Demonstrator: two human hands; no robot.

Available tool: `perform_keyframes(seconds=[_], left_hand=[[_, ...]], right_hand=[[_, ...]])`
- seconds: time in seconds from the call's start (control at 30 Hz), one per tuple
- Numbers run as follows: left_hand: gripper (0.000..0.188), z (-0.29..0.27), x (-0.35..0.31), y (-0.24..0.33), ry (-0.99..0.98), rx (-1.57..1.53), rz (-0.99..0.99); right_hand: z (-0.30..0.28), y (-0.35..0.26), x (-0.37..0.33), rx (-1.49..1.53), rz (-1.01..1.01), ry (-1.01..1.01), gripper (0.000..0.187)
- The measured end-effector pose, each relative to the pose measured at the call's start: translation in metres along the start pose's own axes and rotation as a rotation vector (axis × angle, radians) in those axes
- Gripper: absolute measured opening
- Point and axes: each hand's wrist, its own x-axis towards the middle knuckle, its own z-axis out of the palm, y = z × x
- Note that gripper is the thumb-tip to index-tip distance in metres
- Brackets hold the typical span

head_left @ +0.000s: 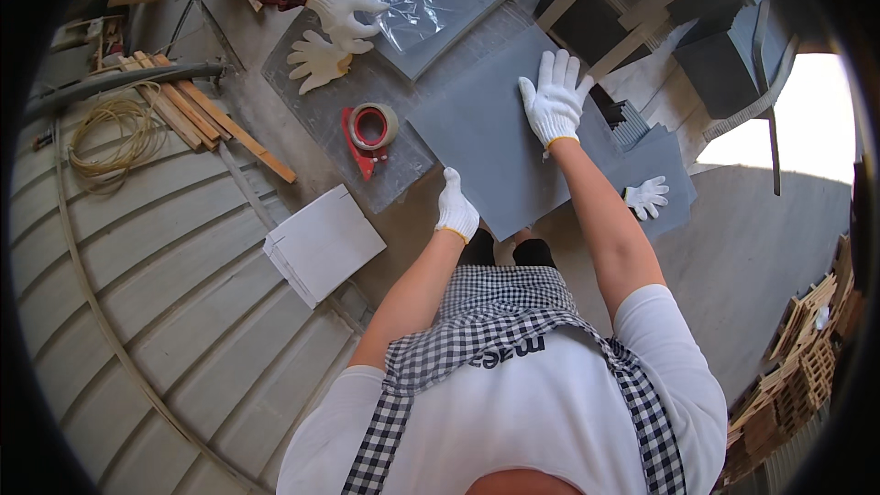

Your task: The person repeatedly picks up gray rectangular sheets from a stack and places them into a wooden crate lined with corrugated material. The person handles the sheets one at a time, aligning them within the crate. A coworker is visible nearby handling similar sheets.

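A flat grey board [495, 137] lies at an angle in front of me, its near corner jutting toward my body. My right hand [554, 101], in a white knitted glove, rests flat on its upper right part with the fingers spread. At the left near edge, my gloved left hand [456, 209] is closed on the board, thumb upward; its other fingers are mostly hidden. To the left, a red tape dispenser [359, 165] with a roll of tape [389, 125] sits on the grey work surface [403, 185].
Across from me, a co-worker's gloved hand [341, 11] reaches to a plastic-wrapped grey stack [449, 46]. Loose white gloves [318, 62] lie nearby. A white box [325, 243] stands at left, wooden strips [197, 101] and coiled hose [115, 142] beyond. Strapped grey stacks [660, 0] fill the far right.
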Motion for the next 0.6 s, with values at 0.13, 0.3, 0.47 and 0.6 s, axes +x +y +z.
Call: perform_keyframes(seconds=[0.13, 0.3, 0.47, 0.6], left_hand=[[0.059, 0.012, -0.013, 0.006, -0.01, -0.015, -0.062], [0.065, 0.016, -0.019, 0.012, -0.099, -0.091, -0.13], [0.063, 0.022, -0.03, 0.011, -0.053, 0.02, -0.022], [0.068, 0.003, -0.009, 0.007, 0.049, 0.041, -0.038]], right_hand=[[-0.006, -0.076, 0.004, 0.217, -0.356, -0.058, 0.061], [-0.022, -0.1, -0.083, 0.392, -0.494, -0.205, 0.056], [-0.063, -0.015, -0.132, 0.351, -0.451, -0.359, 0.057], [-0.055, 0.097, -0.105, -0.057, 0.063, -0.182, 0.059]])
